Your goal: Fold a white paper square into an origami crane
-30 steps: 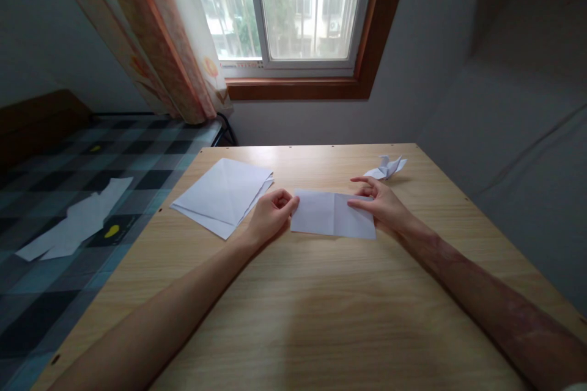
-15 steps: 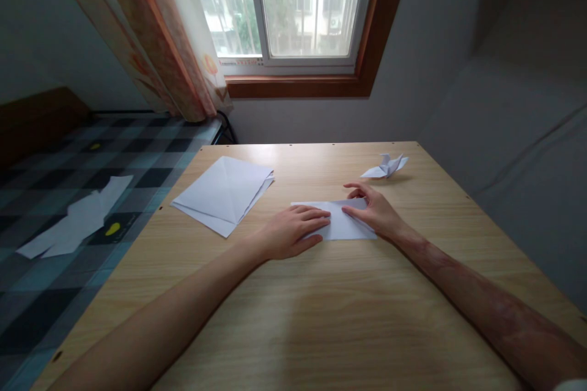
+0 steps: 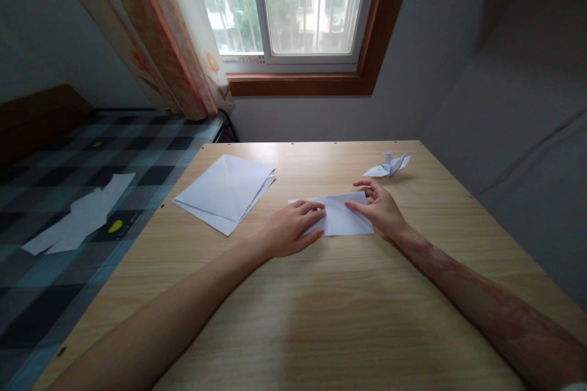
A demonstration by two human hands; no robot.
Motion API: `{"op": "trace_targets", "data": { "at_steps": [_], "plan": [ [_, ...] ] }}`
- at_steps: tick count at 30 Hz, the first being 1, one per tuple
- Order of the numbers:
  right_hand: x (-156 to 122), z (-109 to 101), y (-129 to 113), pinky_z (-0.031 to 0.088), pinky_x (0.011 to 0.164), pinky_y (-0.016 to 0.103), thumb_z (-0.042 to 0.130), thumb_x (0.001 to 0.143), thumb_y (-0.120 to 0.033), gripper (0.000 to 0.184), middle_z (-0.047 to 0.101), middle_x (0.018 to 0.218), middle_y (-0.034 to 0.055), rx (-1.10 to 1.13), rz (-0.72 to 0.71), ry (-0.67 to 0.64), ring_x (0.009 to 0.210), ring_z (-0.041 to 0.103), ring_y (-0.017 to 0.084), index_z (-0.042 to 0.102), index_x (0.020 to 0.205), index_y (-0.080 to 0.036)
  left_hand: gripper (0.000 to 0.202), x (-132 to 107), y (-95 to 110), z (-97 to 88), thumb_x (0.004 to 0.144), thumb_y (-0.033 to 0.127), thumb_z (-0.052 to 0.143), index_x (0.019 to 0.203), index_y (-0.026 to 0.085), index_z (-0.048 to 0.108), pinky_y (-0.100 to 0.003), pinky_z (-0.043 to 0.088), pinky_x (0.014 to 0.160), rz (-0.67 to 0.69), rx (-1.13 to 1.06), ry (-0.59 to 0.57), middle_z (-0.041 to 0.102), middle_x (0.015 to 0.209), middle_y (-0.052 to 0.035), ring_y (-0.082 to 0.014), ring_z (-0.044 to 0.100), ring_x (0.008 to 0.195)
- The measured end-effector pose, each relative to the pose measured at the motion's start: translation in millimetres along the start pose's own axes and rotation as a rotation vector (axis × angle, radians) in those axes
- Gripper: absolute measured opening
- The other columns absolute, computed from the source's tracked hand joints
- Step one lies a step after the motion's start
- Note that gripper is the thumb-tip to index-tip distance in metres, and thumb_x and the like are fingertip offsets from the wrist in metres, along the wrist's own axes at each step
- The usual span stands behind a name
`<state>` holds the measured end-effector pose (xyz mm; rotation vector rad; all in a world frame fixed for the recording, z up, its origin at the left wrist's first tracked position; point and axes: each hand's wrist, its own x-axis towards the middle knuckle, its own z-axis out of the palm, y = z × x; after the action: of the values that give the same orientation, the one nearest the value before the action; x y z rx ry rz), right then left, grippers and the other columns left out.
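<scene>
A folded white sheet of paper [image 3: 337,217] lies across the middle of the wooden table, its right end raised slightly. Flat over its left end rests my left hand [image 3: 296,226], fingers stretched out and a little apart. My right hand [image 3: 380,208] grips the right end, thumb on top and other fingers partly hidden behind the far edge; the index finger points out to the left. Just beyond this hand stands a white folded paper bird [image 3: 388,165], not touched by it.
Larger square paper sheets [image 3: 224,189] lie stacked at the table's left back. Paper scraps [image 3: 87,214] are on the checked bed [image 3: 27,293] at left. The table [image 3: 330,311] reaches toward a wall under a window [image 3: 312,6], with a curtain [image 3: 169,36] beside it.
The right end of the folded paper has risen a little, with my right hand on it. My left hand has shifted slightly left. The view has moved a little.
</scene>
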<state>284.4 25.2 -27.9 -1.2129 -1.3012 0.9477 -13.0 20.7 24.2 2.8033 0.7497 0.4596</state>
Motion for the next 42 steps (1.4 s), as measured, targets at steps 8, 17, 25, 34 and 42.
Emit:
{"op": "trace_targets", "data": {
  "at_steps": [8,17,25,34,42],
  "plan": [
    [0.6,-8.5,6.4,0.058,0.067,0.034,0.089,0.083,-0.052,0.04,0.079,0.101,0.0067,-0.354,-0.099,-0.037,0.081,0.071,0.024,0.081,0.109,-0.022,0.047,1.8,1.5,1.7,0.109,0.04,0.057,0.152,0.022,0.062,-0.056,0.051,0.118,-0.076,-0.012,-0.006,0.061,0.162,-0.0129,-0.0349,0.059,0.136],
    [-6.4,-1.3,-16.5,0.057,0.087,0.04,0.083,0.09,-0.04,0.035,0.079,0.11,0.0069,-0.44,-0.28,-0.048,0.093,0.068,0.026,0.082,0.12,-0.024,0.046,0.9,6.0,-0.5,0.108,0.042,0.058,0.149,0.023,0.06,-0.055,0.043,0.126,-0.129,0.066,-0.062,0.054,0.17,-0.0091,-0.0356,0.053,0.147],
    [-10.3,-0.3,-30.0,0.058,0.099,0.048,0.055,0.107,-0.027,0.031,0.076,0.114,0.0127,-0.637,-0.492,-0.37,0.109,0.068,0.032,0.082,0.123,-0.024,0.057,0.3,1.3,2.7,0.109,0.047,0.056,0.16,0.024,0.053,-0.054,0.041,0.129,-0.144,0.016,-0.027,0.053,0.169,-0.011,-0.0345,0.052,0.147],
    [-18.4,1.2,-32.8,0.041,0.131,0.056,0.048,0.099,-0.008,0.078,0.049,0.174,0.0146,-0.939,-0.654,-0.529,0.158,0.048,0.034,0.037,0.175,-0.02,0.068,-1.6,-1.1,8.5,0.11,0.051,0.052,0.171,0.023,0.041,-0.057,0.039,0.129,-0.147,0.046,-0.031,0.052,0.169,-0.0147,-0.037,0.049,0.15],
    [-26.7,6.1,-34.7,0.038,0.134,0.057,0.048,0.103,-0.013,0.077,0.041,0.179,0.0154,-0.979,-0.616,-0.596,0.165,0.042,0.032,0.029,0.178,-0.018,0.07,-1.5,-0.6,9.3,0.11,0.052,0.05,0.171,0.019,0.041,-0.053,0.037,0.13,-0.168,0.088,-0.05,0.05,0.169,-0.0161,-0.0362,0.048,0.151]
  ]
}}
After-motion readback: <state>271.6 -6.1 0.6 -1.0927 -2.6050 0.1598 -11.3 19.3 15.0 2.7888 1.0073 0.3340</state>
